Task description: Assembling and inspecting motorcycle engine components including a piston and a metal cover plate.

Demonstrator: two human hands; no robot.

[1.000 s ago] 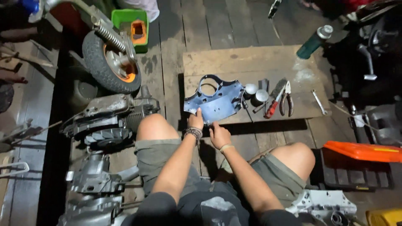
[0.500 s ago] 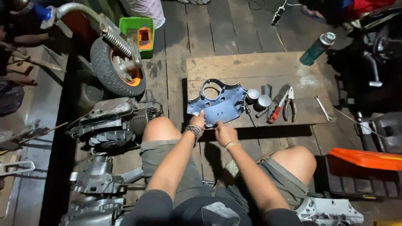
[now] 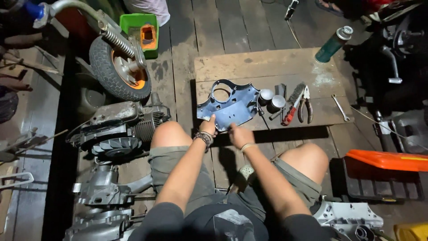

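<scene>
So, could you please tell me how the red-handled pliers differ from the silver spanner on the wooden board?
The red-handled pliers have two coated handles and pointed jaws; the silver spanner is a single bare metal bar. The pliers are bulkier and lie nearly straight up the board; the spanner is slimmer and lies slanted. Both rest untouched on the wooden board.

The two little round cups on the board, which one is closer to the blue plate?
The left cup, right beside the blue plate's edge. The other cup sits farther right, next to the wire brush.
</scene>
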